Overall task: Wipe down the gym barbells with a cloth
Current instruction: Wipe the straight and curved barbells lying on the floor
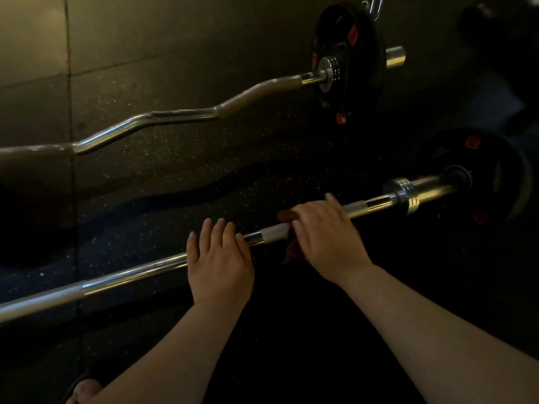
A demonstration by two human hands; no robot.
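Note:
A straight chrome barbell (134, 274) lies on the dark floor, running from lower left to a black weight plate (493, 182) at the right. My left hand (218, 259) rests flat on its shaft, fingers straight. Just to the right, my right hand (326, 234) lies over a dark reddish cloth (291, 252) draped on the shaft, fingers stretched across it. Only the cloth's edges show above and below the hand. A chrome curl bar (180, 115) lies farther away, with a black plate (344, 59) at its right end.
The floor is dark speckled rubber matting (175, 176) with a seam on the left. Dark gym equipment (501, 30) stands at the top right. A sandalled foot (84, 389) shows at the bottom left edge.

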